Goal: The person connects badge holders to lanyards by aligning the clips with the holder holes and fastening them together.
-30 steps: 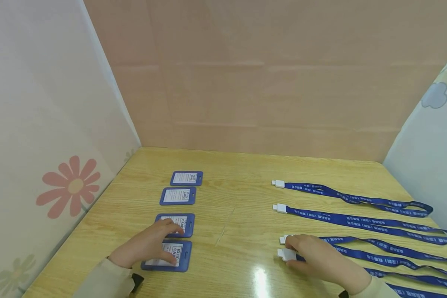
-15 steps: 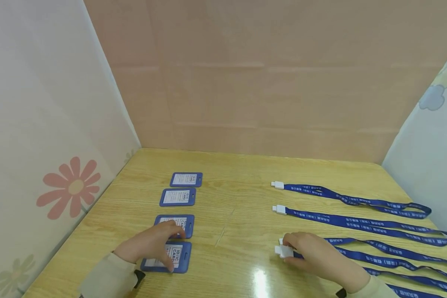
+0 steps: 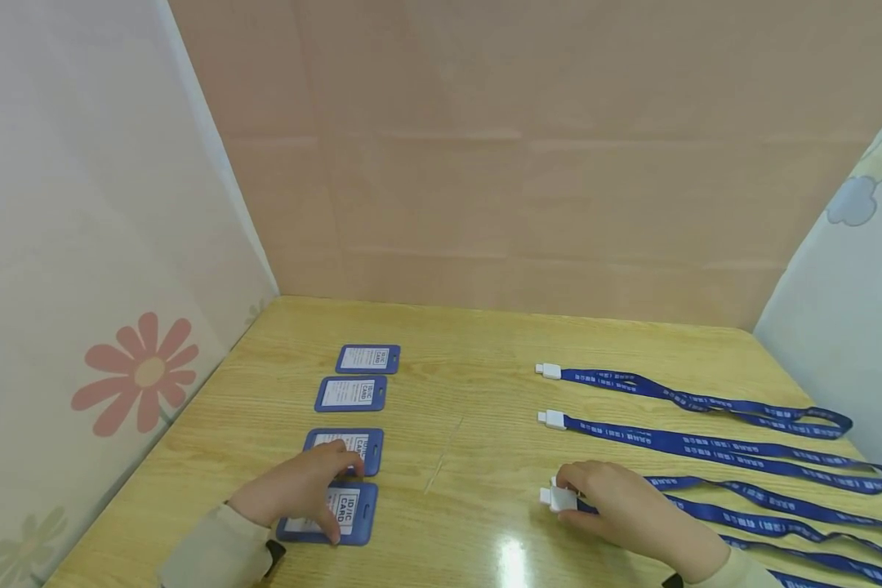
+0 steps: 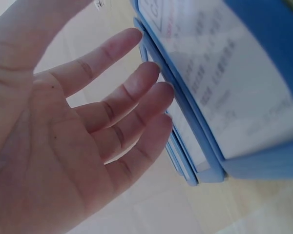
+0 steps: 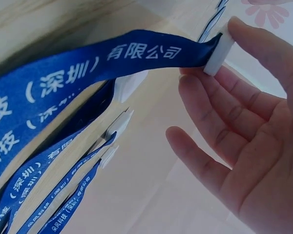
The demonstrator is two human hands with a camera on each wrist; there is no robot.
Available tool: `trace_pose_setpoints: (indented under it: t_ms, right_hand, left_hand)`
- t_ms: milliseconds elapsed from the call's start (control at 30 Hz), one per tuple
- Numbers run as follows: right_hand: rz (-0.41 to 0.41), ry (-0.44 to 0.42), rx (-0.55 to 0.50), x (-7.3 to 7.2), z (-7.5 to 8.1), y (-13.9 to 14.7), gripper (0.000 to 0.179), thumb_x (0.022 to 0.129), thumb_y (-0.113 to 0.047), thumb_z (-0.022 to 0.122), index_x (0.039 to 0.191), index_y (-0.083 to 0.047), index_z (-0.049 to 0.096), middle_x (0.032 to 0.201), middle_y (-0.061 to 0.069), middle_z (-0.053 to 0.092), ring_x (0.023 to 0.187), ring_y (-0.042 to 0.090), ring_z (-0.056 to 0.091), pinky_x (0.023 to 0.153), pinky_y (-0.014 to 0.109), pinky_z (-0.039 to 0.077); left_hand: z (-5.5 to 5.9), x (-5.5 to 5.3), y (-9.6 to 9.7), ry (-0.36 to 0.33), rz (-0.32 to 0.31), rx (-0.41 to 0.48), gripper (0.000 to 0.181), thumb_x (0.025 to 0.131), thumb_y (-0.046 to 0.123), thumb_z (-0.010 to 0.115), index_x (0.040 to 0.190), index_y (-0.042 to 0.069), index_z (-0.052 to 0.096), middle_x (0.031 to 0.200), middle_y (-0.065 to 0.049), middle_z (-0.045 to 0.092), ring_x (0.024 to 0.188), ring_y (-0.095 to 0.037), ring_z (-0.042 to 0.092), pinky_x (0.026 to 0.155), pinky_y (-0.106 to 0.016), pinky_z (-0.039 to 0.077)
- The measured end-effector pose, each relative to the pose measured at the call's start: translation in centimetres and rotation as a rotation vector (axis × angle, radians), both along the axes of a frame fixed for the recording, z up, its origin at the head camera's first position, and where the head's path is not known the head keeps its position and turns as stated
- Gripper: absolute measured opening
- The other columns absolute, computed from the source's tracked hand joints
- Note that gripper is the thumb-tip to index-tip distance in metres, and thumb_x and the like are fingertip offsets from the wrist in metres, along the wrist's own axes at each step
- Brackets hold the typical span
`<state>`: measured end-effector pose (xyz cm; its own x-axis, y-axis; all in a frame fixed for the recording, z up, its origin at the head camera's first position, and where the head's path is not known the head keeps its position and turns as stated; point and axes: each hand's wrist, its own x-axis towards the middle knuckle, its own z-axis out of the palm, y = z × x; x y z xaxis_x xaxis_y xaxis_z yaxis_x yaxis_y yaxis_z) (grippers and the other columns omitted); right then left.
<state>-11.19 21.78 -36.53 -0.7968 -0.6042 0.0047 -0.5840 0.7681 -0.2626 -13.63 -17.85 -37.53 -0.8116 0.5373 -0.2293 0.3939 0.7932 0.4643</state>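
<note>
Several blue ID card holders with white inserts lie in a column on the table's left. My left hand point(image 3: 297, 490) is over the nearest card holder point(image 3: 354, 516), its thumb by the near edge and its fingertips by the far edge. In the left wrist view, the fingers point(image 4: 146, 78) are loosely bent beside that holder point(image 4: 224, 73). A second card holder point(image 3: 367, 445) lies just beyond. At right, my right hand point(image 3: 625, 508) pinches the white connector point(image 3: 561, 498) of the nearest blue lanyard point(image 5: 136, 53) between thumb and fingers, slightly raised in the right wrist view.
Two more card holders point(image 3: 350, 394) lie farther back on the left. Other blue lanyards point(image 3: 676, 443) with white connectors stretch toward the table's right edge. The wooden table point(image 3: 470, 392) meets a brown backdrop point(image 3: 514, 163), with pale patterned cloth point(image 3: 118, 204) on both sides.
My right hand has drawn the white connector slightly left, and it now overlaps the one behind. The left thumb has shifted down to the nearest holder's near edge.
</note>
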Motion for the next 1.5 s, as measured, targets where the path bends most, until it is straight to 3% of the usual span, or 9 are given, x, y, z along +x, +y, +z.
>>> trace_pose_setpoints:
  t_ms: [433,833,1100,1500]
  right_hand:
    - [0.008,0.032,-0.001,0.02,-0.21,-0.18,0.020,0.080,-0.031,0.071,0.091,-0.017,0.063,0.079,-0.014,0.061,0.065,-0.006,0.042,0.055,0.017,0.042]
    - [0.026,0.056,-0.008,-0.03,-0.19,-0.45,0.018,0.080,-0.031,0.071,0.090,-0.018,0.062,0.079,-0.013,0.061,0.065,-0.006,0.041,0.054,0.017,0.040]
    - [0.029,0.055,-0.003,0.02,-0.22,-0.60,0.018,0.080,-0.031,0.071,0.089,-0.019,0.062,0.079,-0.013,0.062,0.065,-0.007,0.042,0.054,0.017,0.041]
    - [0.022,0.040,0.000,0.04,-0.27,-0.95,0.018,0.081,-0.032,0.071,0.089,-0.018,0.063,0.077,-0.015,0.060,0.064,-0.006,0.041,0.054,0.017,0.040]
  left_hand:
    - [-0.39,0.04,-0.14,0.021,-0.038,0.004,0.064,0.048,0.026,0.091,0.103,0.012,0.061,0.093,0.004,0.053,0.084,-0.010,0.050,0.078,-0.031,0.051]
    - [-0.41,0.11,-0.33,0.028,-0.032,0.010,0.062,0.050,0.027,0.090,0.103,0.012,0.062,0.094,0.004,0.055,0.086,-0.012,0.053,0.079,-0.032,0.050]
    - [-0.51,0.33,-0.66,0.067,-0.061,0.029,0.062,0.054,0.031,0.088,0.106,0.011,0.061,0.095,0.004,0.054,0.086,-0.012,0.053,0.079,-0.031,0.050]
    - [-0.42,0.48,-0.53,0.061,-0.052,0.016,0.064,0.056,0.032,0.088,0.109,0.010,0.061,0.097,0.003,0.055,0.087,-0.012,0.052,0.080,-0.032,0.050]
